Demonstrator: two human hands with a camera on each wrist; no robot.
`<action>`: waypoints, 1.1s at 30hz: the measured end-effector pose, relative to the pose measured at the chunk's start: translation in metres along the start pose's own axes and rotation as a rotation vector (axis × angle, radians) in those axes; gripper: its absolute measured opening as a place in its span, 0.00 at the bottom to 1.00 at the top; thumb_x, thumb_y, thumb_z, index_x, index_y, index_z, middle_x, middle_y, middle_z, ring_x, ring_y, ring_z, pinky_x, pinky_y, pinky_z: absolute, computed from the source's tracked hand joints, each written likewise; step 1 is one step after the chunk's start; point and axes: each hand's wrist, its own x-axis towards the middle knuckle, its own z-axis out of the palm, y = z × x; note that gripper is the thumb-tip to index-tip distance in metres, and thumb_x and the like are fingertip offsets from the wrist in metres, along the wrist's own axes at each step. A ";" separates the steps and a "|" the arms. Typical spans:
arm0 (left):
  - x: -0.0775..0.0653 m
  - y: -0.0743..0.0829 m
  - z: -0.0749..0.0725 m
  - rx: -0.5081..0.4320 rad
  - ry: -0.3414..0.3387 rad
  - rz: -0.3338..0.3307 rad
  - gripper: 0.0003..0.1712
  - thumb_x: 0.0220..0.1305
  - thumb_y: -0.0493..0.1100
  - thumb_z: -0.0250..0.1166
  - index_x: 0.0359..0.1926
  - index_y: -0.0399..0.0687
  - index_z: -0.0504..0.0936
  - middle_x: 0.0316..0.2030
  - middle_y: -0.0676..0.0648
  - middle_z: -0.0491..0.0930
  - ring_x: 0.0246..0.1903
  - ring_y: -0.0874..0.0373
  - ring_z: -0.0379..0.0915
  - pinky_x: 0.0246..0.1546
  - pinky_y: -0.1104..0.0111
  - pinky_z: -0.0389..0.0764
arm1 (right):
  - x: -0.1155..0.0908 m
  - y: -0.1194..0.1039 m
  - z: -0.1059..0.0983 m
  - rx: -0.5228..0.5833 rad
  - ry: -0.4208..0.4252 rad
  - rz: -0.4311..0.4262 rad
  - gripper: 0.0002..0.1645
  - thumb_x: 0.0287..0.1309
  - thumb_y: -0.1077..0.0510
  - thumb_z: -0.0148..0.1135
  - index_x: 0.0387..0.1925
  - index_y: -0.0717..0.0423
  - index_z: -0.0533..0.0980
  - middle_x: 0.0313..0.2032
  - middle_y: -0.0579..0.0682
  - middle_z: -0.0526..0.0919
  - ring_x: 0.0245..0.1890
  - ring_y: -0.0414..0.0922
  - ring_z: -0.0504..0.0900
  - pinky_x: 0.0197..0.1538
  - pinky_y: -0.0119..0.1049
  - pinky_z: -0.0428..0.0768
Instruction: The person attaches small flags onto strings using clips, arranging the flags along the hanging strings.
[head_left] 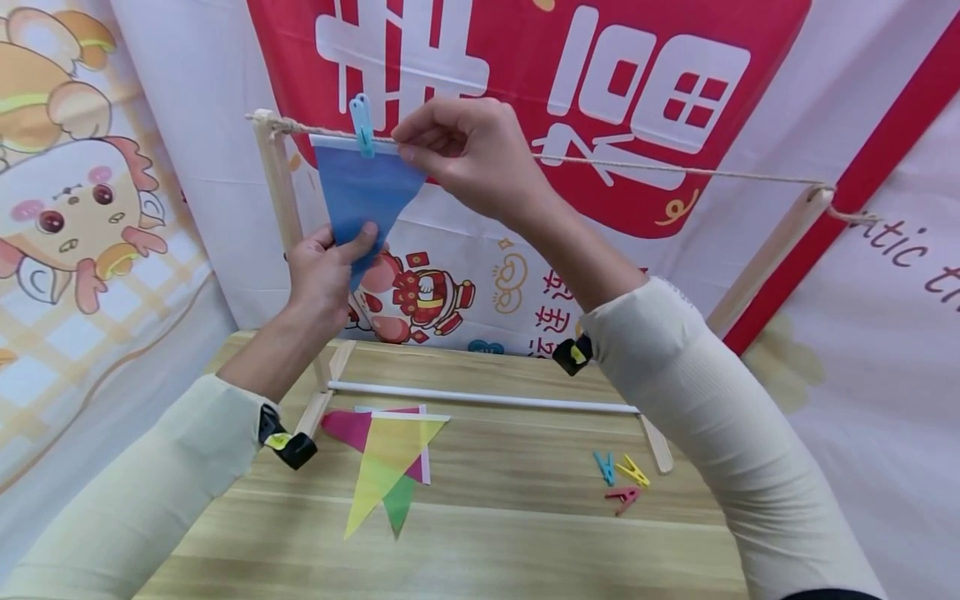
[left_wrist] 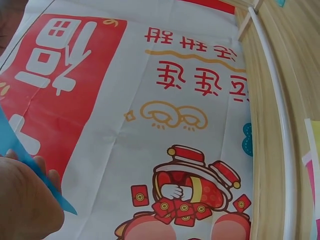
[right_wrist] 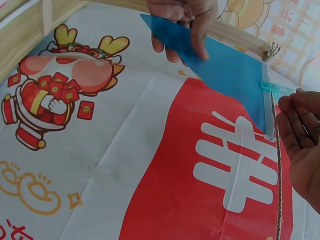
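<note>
A blue pennant (head_left: pixel 367 187) with a white top strip hangs at a rope (head_left: pixel 637 167), near the left post. A light-blue clothespin (head_left: pixel 362 125) clips the strip there. My left hand (head_left: pixel 322 271) pinches the pennant's lower part, thumb in front, also seen in the right wrist view. In the left wrist view, the left hand (left_wrist: pixel 27 200) partly hides the pennant (left_wrist: pixel 25 155). My right hand (head_left: pixel 472 154) is by the strip's right corner, fingers loosely bent. In the right wrist view, the right hand (right_wrist: pixel 302 135) shows beside the clothespin (right_wrist: pixel 275 88), with nothing visibly gripped.
Wooden posts (head_left: pixel 772 258) carry the rope; a white rod (head_left: pixel 480 397) joins their feet. On the wooden table (head_left: pixel 510 550) lie overlapping yellow (head_left: pixel 386 458), magenta (head_left: pixel 348 427) and green pennants (head_left: pixel 399 504). Blue (head_left: pixel 604 468), yellow (head_left: pixel 633 471) and red clothespins (head_left: pixel 622 498) lie at right.
</note>
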 end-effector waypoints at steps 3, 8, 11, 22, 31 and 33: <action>-0.001 -0.002 0.000 0.014 -0.002 -0.001 0.41 0.67 0.60 0.79 0.76 0.53 0.82 0.67 0.47 0.85 0.57 0.54 0.88 0.82 0.52 0.77 | -0.003 -0.001 0.001 0.001 -0.011 0.013 0.14 0.75 0.60 0.74 0.55 0.64 0.90 0.51 0.56 0.96 0.49 0.42 0.95 0.60 0.32 0.92; -0.002 -0.005 -0.003 0.007 -0.008 -0.008 0.37 0.68 0.58 0.79 0.73 0.52 0.84 0.57 0.51 0.89 0.53 0.57 0.89 0.80 0.55 0.80 | -0.008 -0.001 0.004 -0.009 -0.027 0.030 0.14 0.75 0.59 0.74 0.56 0.63 0.90 0.51 0.54 0.96 0.49 0.41 0.95 0.59 0.32 0.92; -0.002 -0.007 -0.005 -0.002 -0.018 -0.002 0.33 0.68 0.56 0.80 0.69 0.51 0.85 0.49 0.53 0.91 0.48 0.60 0.91 0.72 0.63 0.86 | -0.012 0.000 0.005 -0.013 -0.040 0.032 0.15 0.75 0.59 0.74 0.56 0.63 0.90 0.51 0.54 0.96 0.49 0.41 0.95 0.59 0.32 0.92; -0.001 -0.010 -0.012 -0.016 -0.051 0.008 0.31 0.69 0.55 0.80 0.67 0.51 0.84 0.48 0.53 0.91 0.42 0.64 0.93 0.58 0.74 0.90 | -0.031 0.010 0.008 -0.014 -0.070 0.086 0.16 0.75 0.57 0.75 0.58 0.61 0.90 0.50 0.54 0.96 0.48 0.40 0.94 0.56 0.33 0.92; 0.000 -0.014 -0.012 -0.009 -0.044 0.025 0.23 0.69 0.53 0.80 0.58 0.48 0.87 0.36 0.56 0.94 0.38 0.65 0.93 0.52 0.73 0.92 | -0.047 0.019 0.007 0.009 -0.065 0.150 0.18 0.74 0.56 0.76 0.59 0.59 0.90 0.51 0.52 0.96 0.47 0.40 0.94 0.56 0.36 0.93; -0.001 -0.016 -0.012 -0.003 -0.043 0.020 0.25 0.69 0.53 0.80 0.60 0.48 0.87 0.36 0.56 0.94 0.39 0.64 0.93 0.54 0.73 0.92 | -0.051 0.022 0.006 0.005 -0.066 0.167 0.18 0.74 0.56 0.76 0.59 0.58 0.90 0.51 0.51 0.96 0.47 0.40 0.94 0.55 0.36 0.93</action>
